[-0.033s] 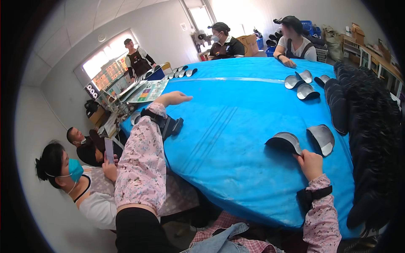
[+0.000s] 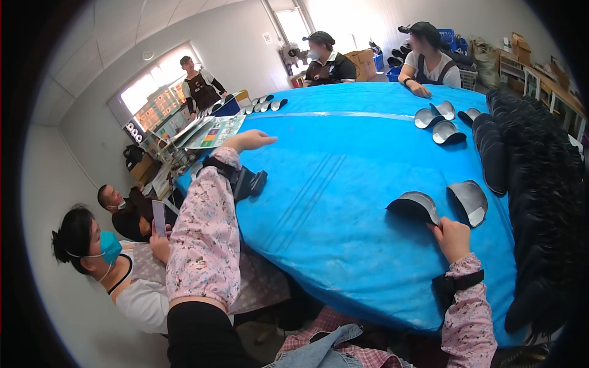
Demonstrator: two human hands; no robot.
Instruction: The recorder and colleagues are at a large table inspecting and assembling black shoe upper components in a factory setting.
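Observation:
My right hand (image 2: 453, 238) pinches the near corner of a curved cap brim (image 2: 412, 207) between thumb and finger. This brim is grey on its upper face and black along its edge, and it rests on the blue-covered table (image 2: 319, 214). Just beyond my fingers lies a second cap brim (image 2: 469, 203), standing apart from the first. My left hand (image 2: 250, 140) reaches over the far left part of the table with its fingers stretched out and nothing in it. Beside its wrist a printed sheet (image 2: 216, 132) lies at the table's left edge.
A long row of nested black pieces (image 2: 527, 214) lines the right side. Several brims (image 2: 448, 132) lie at the far right, and more (image 2: 262, 104) at the far left. A person with a phone (image 2: 159, 218) sits close on my left; two people (image 2: 330, 69) sit across the table.
My left hand and forearm have shifted very slightly to the left. My right hand keeps its grip on the brim in the same place.

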